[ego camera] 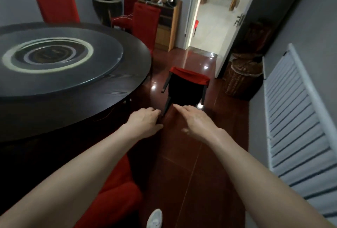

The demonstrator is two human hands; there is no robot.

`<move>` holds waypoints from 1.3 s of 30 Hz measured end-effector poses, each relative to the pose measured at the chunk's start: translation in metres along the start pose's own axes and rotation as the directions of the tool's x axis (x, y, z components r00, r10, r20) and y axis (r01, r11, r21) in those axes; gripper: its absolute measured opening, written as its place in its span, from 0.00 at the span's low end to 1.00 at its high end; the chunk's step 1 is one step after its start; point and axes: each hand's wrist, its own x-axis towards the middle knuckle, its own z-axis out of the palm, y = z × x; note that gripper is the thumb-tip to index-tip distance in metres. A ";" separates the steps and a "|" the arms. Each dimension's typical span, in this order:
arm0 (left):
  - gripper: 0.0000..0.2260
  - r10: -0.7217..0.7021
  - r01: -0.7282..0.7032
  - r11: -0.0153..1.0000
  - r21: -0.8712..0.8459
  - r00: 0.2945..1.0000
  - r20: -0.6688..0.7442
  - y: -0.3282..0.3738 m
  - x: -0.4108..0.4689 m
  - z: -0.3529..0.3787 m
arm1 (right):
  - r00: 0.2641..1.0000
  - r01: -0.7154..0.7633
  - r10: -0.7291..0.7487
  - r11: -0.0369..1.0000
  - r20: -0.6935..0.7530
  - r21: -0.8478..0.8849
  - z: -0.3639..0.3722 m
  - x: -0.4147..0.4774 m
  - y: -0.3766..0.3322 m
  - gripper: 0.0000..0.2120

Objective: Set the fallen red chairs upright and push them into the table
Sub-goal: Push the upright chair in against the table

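One fallen red chair [186, 89] not yet raised; left grip [144, 121] loosely curled near its leg, right grip [196, 120] spread

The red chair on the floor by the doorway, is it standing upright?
No, the red chair lies tipped over, its dark underside and legs pointing toward the camera.
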 end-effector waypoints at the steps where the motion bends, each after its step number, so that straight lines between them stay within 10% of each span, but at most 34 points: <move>1: 0.25 0.032 -0.033 0.999 -0.005 0.999 -0.043 0.005 0.029 -0.010 | 0.999 -0.027 0.027 0.999 -0.024 -0.022 -0.012 0.010 0.022 0.43; 13: 0.25 0.183 -0.186 0.982 -0.032 0.980 -0.081 0.064 0.279 -0.051 | 0.974 -0.228 0.228 0.973 -0.011 -0.039 -0.061 0.134 0.228 0.45; 39: 0.24 0.123 -0.123 0.992 -0.015 0.992 -0.018 0.269 0.806 -0.008 | 0.988 -0.155 0.154 0.986 0.029 0.057 -0.088 0.397 0.744 0.41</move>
